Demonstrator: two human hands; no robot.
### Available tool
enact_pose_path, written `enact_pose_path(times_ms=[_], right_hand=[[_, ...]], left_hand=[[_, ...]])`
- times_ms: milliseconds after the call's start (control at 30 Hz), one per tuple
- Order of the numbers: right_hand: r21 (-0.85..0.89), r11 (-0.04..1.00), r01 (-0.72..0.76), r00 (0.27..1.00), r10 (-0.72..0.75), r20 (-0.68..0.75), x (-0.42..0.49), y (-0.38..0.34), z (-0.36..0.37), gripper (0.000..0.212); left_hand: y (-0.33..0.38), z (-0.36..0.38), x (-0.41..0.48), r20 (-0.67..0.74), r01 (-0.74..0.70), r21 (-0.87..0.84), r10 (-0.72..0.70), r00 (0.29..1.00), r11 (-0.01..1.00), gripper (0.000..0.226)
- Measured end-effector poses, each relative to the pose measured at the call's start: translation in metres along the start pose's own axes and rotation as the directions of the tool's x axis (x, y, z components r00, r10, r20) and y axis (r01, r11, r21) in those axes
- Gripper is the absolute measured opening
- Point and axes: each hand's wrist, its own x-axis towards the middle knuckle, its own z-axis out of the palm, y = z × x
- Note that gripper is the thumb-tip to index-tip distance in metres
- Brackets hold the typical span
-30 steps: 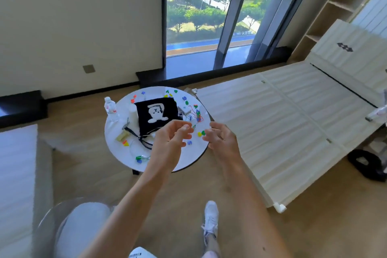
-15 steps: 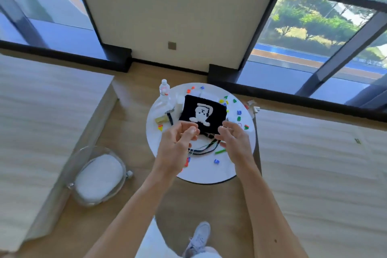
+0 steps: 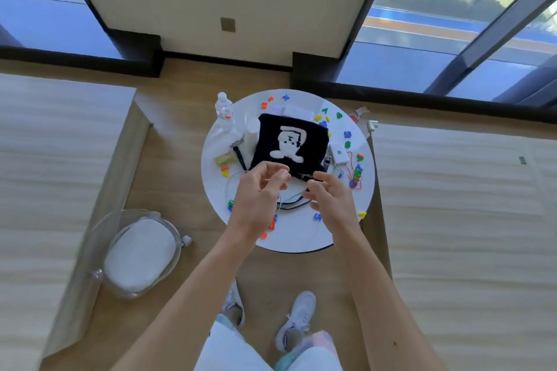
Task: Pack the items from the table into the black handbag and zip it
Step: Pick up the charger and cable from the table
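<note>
The left hand [image 3: 259,193] curls its fingers toward the thumb; whether it pinches anything cannot be told. The right hand [image 3: 330,199] lies relaxed and holds nothing, its fingertips at the near zip edge of the black handbag [image 3: 289,141]. The bag lies flat at frame centre on the round white table [image 3: 298,235], among small coloured pieces [image 3: 347,134].

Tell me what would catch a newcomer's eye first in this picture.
The black handbag with its white cartoon figure stands out, lying in the middle of the round white table. The left hand and the right hand are at its near edge. Small bright pieces lie scattered around it, and a water bottle stands at the table's far left edge.
</note>
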Motion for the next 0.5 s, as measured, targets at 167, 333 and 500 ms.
enact_pose_path(times_ms=[167,333,500], right_hand=[[0.008,0.999,-0.044,0.999,0.044,0.023,0.047,0.027,0.001,0.031],[-0.013,0.999,-0.042,0.997,0.043,0.067,0.113,0.077,0.007,0.032],[-0.074,0.997,0.009,0.994,-0.001,0.105,0.184,0.147,0.019,0.034]], left_hand=[[-0.042,0.016,0.037,-0.011,0.072,0.040,-0.071,0.997,0.997,0.015],[-0.112,0.037,0.071,-0.071,0.115,0.080,-0.110,0.991,0.990,0.013],[-0.200,0.053,0.112,-0.083,0.112,0.122,-0.102,0.991,0.986,0.012]])
